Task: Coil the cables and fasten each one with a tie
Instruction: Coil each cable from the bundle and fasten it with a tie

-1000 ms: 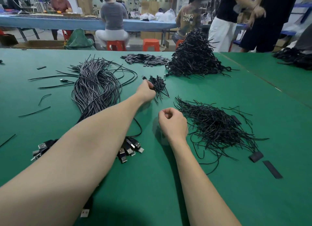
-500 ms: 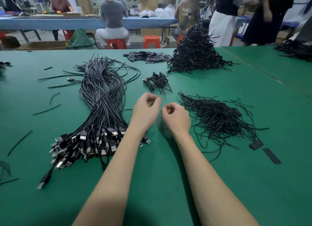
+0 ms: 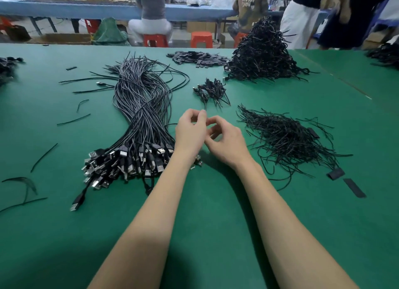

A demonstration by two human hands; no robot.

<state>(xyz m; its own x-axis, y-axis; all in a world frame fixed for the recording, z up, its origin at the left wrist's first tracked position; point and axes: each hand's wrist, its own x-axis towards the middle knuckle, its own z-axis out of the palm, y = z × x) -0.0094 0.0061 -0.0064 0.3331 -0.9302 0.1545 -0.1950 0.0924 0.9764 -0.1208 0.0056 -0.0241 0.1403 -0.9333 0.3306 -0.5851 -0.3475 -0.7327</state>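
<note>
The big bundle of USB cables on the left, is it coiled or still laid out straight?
Uncoiled: the cable bundle lies stretched out, plugs fanned at the near end.

A long bundle of uncoiled cables (image 3: 140, 116) lies straight on the green tabletop (image 3: 216, 213), black and grey strands fanned out at the far end, USB plugs (image 3: 125, 161) heaped at the near end. To its right sits a loose pile of thin black ties (image 3: 287, 137). A few coiled cables (image 3: 212, 90) lie behind, and a tall heap of finished coils (image 3: 262, 53) beyond.
</note>
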